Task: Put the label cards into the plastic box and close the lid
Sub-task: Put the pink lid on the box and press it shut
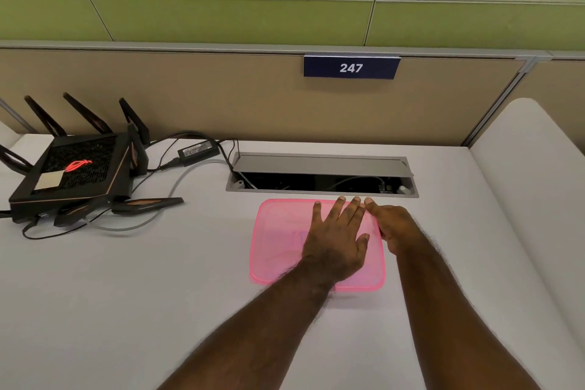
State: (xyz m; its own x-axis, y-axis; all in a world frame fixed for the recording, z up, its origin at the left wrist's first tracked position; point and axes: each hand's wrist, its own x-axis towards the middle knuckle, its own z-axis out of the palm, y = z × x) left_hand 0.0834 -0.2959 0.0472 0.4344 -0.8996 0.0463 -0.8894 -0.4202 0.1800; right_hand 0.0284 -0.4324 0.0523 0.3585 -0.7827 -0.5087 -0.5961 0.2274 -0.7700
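Far left, a black router [71,168] is sitting on the white desk [158,294], red logo glowing on top; several antennas are sticking up and out, and one at the left edge is getting cut off by the frame. A pale sticker is on its near-left corner, text unreadable. Cables are trailing from it across the desk, some running to a black power brick [198,152] behind it, its label too small to read.

Moving right, an open cable hatch [321,176] is sitting in the desk, grey flap tilted back; the inside is dark, only bits of wire and a plug showing. Above it, on the beige partition, a blue sign [350,67] is reading 247.

Just in front of the hatch, the pink plastic box [278,241] is resting on the desk with its translucent lid [275,218] lying on top. Something purplish is showing faintly through the lid, but it is too blurred to tell whether it is the label cards. Whether the lid is fully snapped down cannot be told.

The left hand [338,237] is lying flat on the lid, palm down, fingers spread, covering much of the right half. The right hand [394,228] is sitting at the box's right edge, fingers curled around the rim area, index finger pointing toward the far right corner and touching the left hand's fingertips; the curled fingers are hiding what they are pressing.

Both forearms are running out of the bottom of the frame.
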